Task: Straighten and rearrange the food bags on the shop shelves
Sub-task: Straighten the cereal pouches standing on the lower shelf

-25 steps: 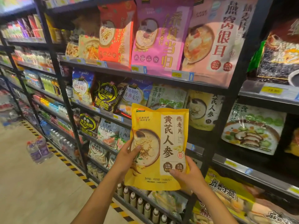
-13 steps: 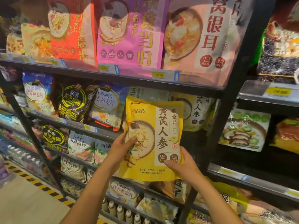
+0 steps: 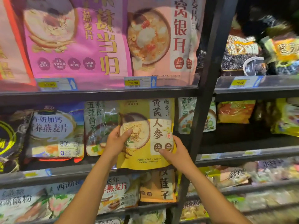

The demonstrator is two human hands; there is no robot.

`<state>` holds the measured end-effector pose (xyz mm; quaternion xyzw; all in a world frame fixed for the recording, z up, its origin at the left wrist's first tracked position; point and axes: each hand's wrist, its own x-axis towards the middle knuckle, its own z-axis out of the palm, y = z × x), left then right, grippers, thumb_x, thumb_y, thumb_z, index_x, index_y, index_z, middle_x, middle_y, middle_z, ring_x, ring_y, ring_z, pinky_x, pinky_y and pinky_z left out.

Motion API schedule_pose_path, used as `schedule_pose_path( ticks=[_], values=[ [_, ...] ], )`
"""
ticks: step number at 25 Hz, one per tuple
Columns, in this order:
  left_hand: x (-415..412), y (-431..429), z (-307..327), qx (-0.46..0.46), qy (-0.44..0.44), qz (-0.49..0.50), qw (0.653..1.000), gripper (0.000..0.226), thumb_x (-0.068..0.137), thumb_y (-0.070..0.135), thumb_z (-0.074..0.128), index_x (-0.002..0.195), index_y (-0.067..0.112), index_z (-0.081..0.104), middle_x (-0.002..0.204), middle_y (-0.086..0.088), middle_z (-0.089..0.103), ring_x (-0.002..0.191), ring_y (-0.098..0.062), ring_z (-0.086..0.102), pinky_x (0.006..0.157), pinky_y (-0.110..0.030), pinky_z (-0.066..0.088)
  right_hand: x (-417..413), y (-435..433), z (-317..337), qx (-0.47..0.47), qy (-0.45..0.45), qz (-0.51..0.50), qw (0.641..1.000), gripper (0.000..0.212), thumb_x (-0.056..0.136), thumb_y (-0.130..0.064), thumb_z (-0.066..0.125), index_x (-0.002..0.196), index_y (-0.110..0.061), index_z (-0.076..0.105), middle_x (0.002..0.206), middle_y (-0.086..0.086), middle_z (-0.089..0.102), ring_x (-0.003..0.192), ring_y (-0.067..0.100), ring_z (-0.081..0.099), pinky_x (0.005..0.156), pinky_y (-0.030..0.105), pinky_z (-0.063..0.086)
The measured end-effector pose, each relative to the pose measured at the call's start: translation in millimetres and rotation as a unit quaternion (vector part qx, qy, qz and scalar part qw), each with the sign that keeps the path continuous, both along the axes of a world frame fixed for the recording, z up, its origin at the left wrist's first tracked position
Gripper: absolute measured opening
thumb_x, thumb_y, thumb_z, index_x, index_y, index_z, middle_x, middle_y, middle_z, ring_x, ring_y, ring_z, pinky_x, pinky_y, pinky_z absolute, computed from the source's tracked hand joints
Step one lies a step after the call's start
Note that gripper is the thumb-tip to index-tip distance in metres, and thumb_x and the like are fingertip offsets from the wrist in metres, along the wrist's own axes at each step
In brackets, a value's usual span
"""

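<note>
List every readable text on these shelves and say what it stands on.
"黄芪人参": held yellow bag
"当归": purple bag
"银耳": pale pink bag
"28.90": middle price tag
"19.90": right price tag
The left price tag and small print: blurred.

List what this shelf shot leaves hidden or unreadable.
All in the head view:
1. Whether the yellow bag rests on the shelf: its lower edge covers the lip.
2. Fingers of the left hand and right hand behind the bag: hidden by it.
3. Left price tag: digits blurred.
4. Red bag: cut off by the left edge.
5. Dark bag, upper right: print smeared by motion blur.
</note>
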<state>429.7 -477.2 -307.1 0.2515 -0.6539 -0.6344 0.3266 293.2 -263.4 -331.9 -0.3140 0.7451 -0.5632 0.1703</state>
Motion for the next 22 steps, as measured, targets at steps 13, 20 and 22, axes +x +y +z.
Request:
schedule_pose_path(
  ticks=[13, 20, 22],
  values=[
    [-77.3, -28.1, 1.0, 0.027, -0.045, 0.032, 0.998, 0.038, 0.095, 0.036, 0.074, 0.13, 0.024, 0.064, 0.122, 0.004, 0.063, 0.111, -0.017, 0.056, 0.093, -0.03, 0.043, -33.3, -54.5, 4.1, 0.166, 0.068, -0.137, 0.974, 0.141, 0.063, -0.071, 0.084, 0.163, -0.022, -0.003, 0.17, -0.004, 0.005, 0.155, 0.029, 0.014, 0.123, 0.051, 0.028],
    [-96.6, -26.4, -13.5, -0.085, -0.017, 0.014, 0.996, 0.051, 0.098, 0.026, 0.071, 0.145, 0.017, 0.054, 0.133, 0.007, 0.058, 0.121, -0.01, 0.052, 0.098, -0.02, 0.04, -66.5, -74.7, -4.8, 0.244, 0.07, -0.162, 0.954, 0.115, 0.061, -0.064, 0.089, 0.145, -0.011, 0.032, 0.157, 0.005, 0.029, 0.149, 0.029, 0.029, 0.112, 0.05, 0.042],
    [-95.3, -27.9, -24.6, -0.075, -0.097, -0.012, 0.992, 0.048, 0.092, 0.032, 0.078, 0.132, 0.009, 0.064, 0.122, -0.003, 0.069, 0.117, -0.022, 0.064, 0.097, -0.031, 0.051, -68.3, -75.3, -16.1, 0.267, 0.08, -0.167, 0.946, 0.115, 0.061, -0.065, 0.089, 0.144, -0.011, 0.031, 0.156, 0.005, 0.028, 0.149, 0.029, 0.028, 0.11, 0.049, 0.044]
  ],
)
